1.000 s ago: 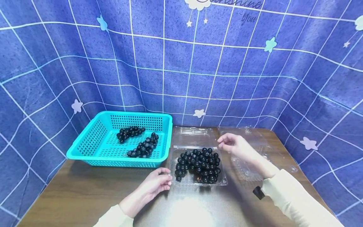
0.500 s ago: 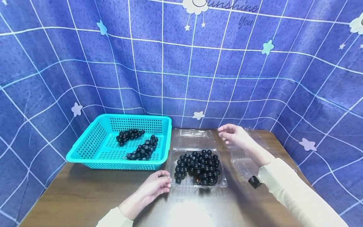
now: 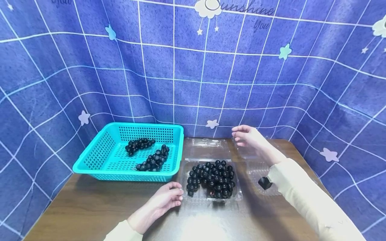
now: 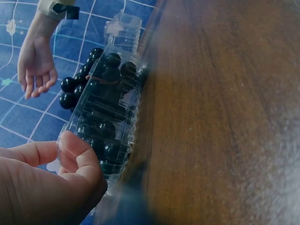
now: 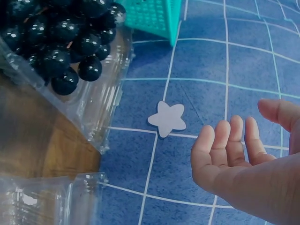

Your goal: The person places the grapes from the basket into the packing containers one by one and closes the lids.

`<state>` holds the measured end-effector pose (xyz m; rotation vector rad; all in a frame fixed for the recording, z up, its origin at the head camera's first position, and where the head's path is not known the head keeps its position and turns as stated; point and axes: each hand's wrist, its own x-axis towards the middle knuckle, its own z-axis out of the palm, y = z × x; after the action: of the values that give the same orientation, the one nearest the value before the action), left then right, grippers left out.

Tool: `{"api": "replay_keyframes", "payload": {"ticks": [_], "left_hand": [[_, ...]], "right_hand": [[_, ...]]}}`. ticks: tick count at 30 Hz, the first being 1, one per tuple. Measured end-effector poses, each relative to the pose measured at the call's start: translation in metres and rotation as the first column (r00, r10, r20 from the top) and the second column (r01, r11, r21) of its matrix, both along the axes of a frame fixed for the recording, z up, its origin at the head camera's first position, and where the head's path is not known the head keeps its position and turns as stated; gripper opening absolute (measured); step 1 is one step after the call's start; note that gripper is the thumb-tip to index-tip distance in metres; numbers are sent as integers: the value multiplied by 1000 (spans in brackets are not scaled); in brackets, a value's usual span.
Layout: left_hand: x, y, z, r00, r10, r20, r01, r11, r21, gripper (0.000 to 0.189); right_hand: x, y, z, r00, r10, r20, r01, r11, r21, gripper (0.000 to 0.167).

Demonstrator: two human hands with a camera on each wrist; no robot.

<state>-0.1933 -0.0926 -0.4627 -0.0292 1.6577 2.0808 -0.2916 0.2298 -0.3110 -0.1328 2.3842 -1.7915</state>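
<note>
A clear plastic clamshell box (image 3: 237,192) sits on the table with its lid (image 3: 206,149) folded back behind it. Dark grapes (image 3: 215,179) fill most of its base, heaped toward the right. At the box's left front corner, my left hand (image 3: 164,198) pinches the rim; the left wrist view shows thumb and finger (image 4: 77,147) on either side of the plastic edge. My right hand (image 3: 248,137) hovers behind and right of the box, holding nothing. In the right wrist view its fingers (image 5: 236,145) are relaxed and slightly bent.
A turquoise basket (image 3: 82,166) stands left of the box, with two dark grape bunches (image 3: 153,160) inside. Another clear box (image 3: 252,177) lies open at the right, partly under my right forearm. A blue gridded curtain (image 3: 187,90) hangs behind the wooden table (image 3: 114,201).
My right hand has drifted up and slightly back from the box's side, its fingers loosening. My left hand stays at the corner. The head view has shifted slightly.
</note>
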Motion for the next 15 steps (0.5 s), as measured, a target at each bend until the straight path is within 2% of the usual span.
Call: {"api": "replay_keyframes", "payload": {"ticks": [5, 10, 15], "left_hand": [[0, 0, 0, 1000, 1, 17, -1, 1000, 2, 23], [0, 1, 0, 1000, 1, 21, -1, 1000, 6, 25], [-1, 1, 0, 1000, 8, 9, -8, 1000, 2, 23]], "right_hand": [[-7, 0, -2, 999, -12, 47, 13, 1000, -22, 37], [-17, 3, -11, 996, -36, 86, 42, 997, -69, 35], [-26, 3, -17, 992, -47, 116, 55, 996, -68, 41]]}}
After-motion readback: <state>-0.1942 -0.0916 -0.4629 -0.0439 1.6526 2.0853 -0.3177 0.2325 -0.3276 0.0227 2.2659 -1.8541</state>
